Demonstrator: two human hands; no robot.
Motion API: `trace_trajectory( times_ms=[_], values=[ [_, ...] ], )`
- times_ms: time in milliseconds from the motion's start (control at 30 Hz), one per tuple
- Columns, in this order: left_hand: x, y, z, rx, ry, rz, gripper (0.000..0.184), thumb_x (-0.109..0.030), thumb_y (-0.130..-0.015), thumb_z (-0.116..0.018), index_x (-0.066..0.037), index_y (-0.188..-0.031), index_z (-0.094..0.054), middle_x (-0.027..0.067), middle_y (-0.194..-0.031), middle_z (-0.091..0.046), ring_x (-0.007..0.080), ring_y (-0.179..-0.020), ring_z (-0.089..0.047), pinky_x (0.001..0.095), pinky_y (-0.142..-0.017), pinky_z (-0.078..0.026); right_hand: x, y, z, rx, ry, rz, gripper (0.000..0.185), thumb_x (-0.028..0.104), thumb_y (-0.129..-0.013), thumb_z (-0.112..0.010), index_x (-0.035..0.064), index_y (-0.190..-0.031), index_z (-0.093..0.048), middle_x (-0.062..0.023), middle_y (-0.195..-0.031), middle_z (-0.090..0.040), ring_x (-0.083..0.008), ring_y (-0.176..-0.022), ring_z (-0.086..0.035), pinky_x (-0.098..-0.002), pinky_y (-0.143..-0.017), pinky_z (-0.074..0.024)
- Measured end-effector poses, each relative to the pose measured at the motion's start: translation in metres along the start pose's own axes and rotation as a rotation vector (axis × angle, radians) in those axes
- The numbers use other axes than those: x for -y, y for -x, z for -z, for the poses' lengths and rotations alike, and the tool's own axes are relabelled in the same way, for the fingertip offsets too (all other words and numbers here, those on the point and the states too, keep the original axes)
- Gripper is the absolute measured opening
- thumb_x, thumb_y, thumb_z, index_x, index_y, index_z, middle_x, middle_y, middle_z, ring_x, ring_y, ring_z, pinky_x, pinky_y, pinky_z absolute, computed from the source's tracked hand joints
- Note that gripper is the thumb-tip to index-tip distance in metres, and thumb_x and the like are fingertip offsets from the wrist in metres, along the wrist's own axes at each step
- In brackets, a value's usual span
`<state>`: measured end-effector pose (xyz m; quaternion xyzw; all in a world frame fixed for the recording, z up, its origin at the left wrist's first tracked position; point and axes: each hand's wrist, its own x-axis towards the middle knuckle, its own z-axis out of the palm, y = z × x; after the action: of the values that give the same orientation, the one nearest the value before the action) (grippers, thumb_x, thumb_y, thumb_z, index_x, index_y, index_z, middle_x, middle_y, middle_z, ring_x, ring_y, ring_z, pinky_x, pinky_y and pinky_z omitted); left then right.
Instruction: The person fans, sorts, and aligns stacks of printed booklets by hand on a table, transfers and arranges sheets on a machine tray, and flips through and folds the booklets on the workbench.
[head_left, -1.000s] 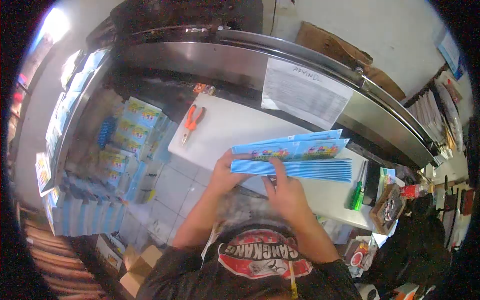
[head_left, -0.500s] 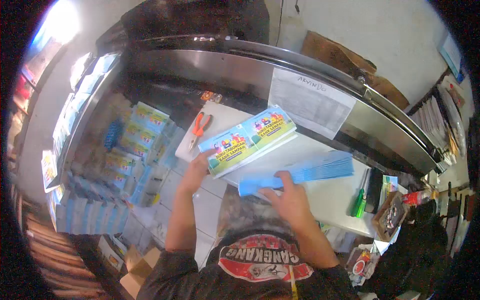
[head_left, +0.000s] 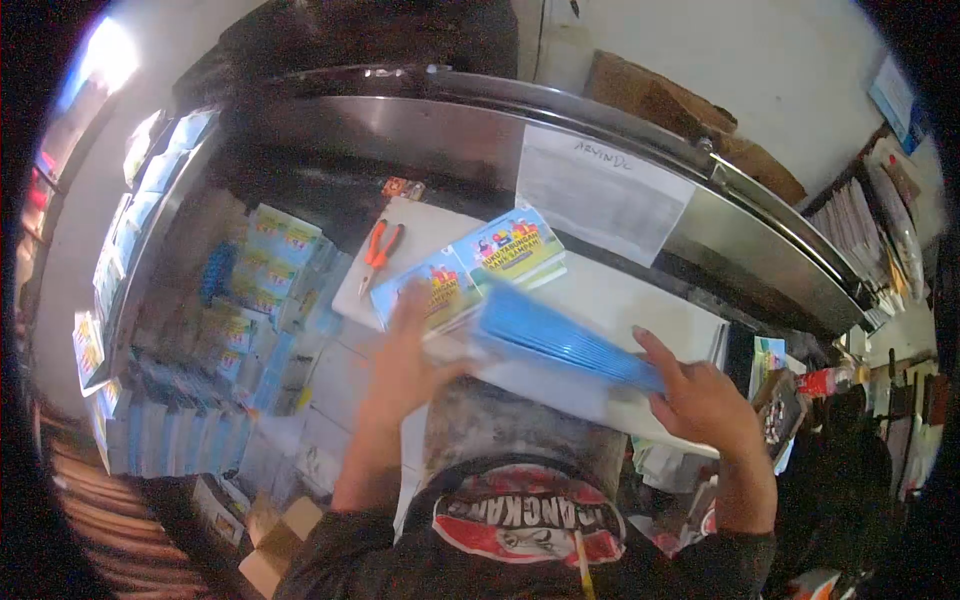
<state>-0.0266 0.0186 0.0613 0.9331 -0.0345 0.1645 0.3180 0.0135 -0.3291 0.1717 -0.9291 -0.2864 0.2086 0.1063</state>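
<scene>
Head view: blue stack (head_left: 560, 340) over the bench (head_left: 640, 305), long axis from far left to near right.
Nearer hand: right hand (head_left: 708, 395), its grip pinching the stack's right end.
Left hand (head_left: 400, 365): blurred, fingers spread, left of the stack, overlapping printed booklets (head_left: 512, 245); cannot tell whether touching.
</scene>
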Motion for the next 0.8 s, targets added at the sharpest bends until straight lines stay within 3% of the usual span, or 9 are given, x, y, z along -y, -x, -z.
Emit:
trace_trajectory(
  times_ms=[133,200,267,333,433,533,667,733,800],
  values=[
    [-0.011,-0.001,-0.039,-0.025,0.419,-0.074,0.100,-0.017,-0.064,-0.085,-0.002,-0.144,-0.027,0.0249,-0.140,-0.040,0.0347,-0.128,-0.043,0.0402,-0.101,-0.040,-0.023,-0.025,-0.025,0.027,0.010,0.098,0.064,0.018,-0.080,-0.059,0.0112,-0.138,-0.034,-0.0213,-0.106,-0.062,-0.0417,-0.079,-0.063,-0.0504,-0.071,-0.0520],
    [-0.003,-0.002,-0.045,0.078,0.683,0.224,0.101,-0.016,-0.064,-0.086,-0.003,-0.145,-0.028,0.0169,-0.132,-0.048,0.0280,-0.121,-0.048,0.0371,-0.098,-0.042,-0.029,-0.028,-0.037,-0.200,0.073,0.189,0.054,0.019,-0.080,-0.061,0.0111,-0.130,-0.042,-0.0179,-0.103,-0.062,-0.0388,-0.085,-0.063,-0.0478,-0.075,-0.0512],
    [0.008,0.005,-0.052,0.064,0.517,0.164,0.089,-0.015,-0.065,-0.085,-0.003,-0.139,-0.036,0.0121,-0.117,-0.057,0.0219,-0.106,-0.056,0.0342,-0.092,-0.045,-0.027,-0.021,-0.040,-0.193,0.038,0.126,0.053,0.020,-0.080,-0.062,0.0111,-0.129,-0.044,-0.0165,-0.103,-0.061,-0.0377,-0.088,-0.062,-0.0470,-0.077,-0.0506],
    [0.014,0.012,-0.059,0.204,0.695,0.432,0.068,-0.012,-0.065,-0.084,-0.002,-0.124,-0.051,0.0101,-0.104,-0.063,0.0187,-0.095,-0.060,0.0335,-0.085,-0.048,-0.028,-0.016,-0.045,-0.184,0.001,0.070,0.052,0.022,-0.080,-0.064,0.0112,-0.128,-0.046,-0.0151,-0.104,-0.061,-0.0365,-0.091,-0.062,-0.0461,-0.079,-0.0500],
    [0.014,0.009,-0.060,0.106,0.498,0.250,0.050,-0.012,-0.065,-0.083,-0.002,-0.107,-0.059,0.0074,-0.095,-0.065,0.0170,-0.088,-0.062,0.0332,-0.080,-0.050,-0.029,-0.012,-0.048,-0.197,-0.016,0.038,0.050,0.024,-0.079,-0.066,0.0104,-0.124,-0.051,-0.0137,-0.104,-0.062,-0.0350,-0.091,-0.062,-0.0464,-0.080,-0.0497],
    [0.007,0.005,-0.053,0.085,0.603,0.334,0.042,-0.011,-0.067,-0.081,-0.002,-0.103,-0.062,0.0056,-0.093,-0.066,0.0165,-0.092,-0.061,0.0333,-0.081,-0.049,-0.034,0.000,-0.046,-0.371,0.053,0.046,0.052,0.024,-0.075,-0.072,0.0098,-0.122,-0.054,-0.0120,-0.105,-0.062,-0.0335,-0.092,-0.062,-0.0446,-0.082,-0.0496],
    [0.021,0.011,-0.053,0.167,0.398,0.244,0.047,-0.011,-0.069,-0.078,-0.003,-0.111,-0.060,0.0069,-0.098,-0.066,0.0169,-0.097,-0.061,0.0337,-0.087,-0.047,-0.068,0.009,-0.073,-0.423,-0.333,-0.193,0.076,0.020,-0.063,-0.082,0.0099,-0.130,-0.049,-0.0122,-0.116,-0.061,-0.0296,-0.106,-0.060,-0.0409,-0.093,-0.0463],
    [0.018,0.017,-0.061,0.180,0.641,0.245,0.059,-0.015,-0.075,-0.077,-0.003,-0.127,-0.051,0.0120,-0.131,-0.054,0.0204,-0.118,-0.051,0.0350,-0.103,-0.038,-0.085,0.000,-0.116,-0.775,-0.920,-0.004,0.095,0.018,-0.064,-0.083,0.0092,-0.143,-0.032,-0.0149,-0.134,-0.051,-0.0285,-0.123,-0.050,-0.0402,-0.105,-0.0378],
    [0.011,0.015,-0.070,0.160,0.705,0.213,0.063,-0.015,-0.077,-0.075,-0.002,-0.132,-0.047,0.0128,-0.135,-0.049,0.0218,-0.123,-0.046,0.0361,-0.105,-0.034,-0.076,-0.003,-0.136,-0.662,-1.086,-0.163,0.103,0.012,-0.068,-0.080,0.0088,-0.149,-0.017,-0.0163,-0.147,-0.036,-0.0281,-0.135,-0.036,-0.0401,-0.112,-0.0277]
  ],
)
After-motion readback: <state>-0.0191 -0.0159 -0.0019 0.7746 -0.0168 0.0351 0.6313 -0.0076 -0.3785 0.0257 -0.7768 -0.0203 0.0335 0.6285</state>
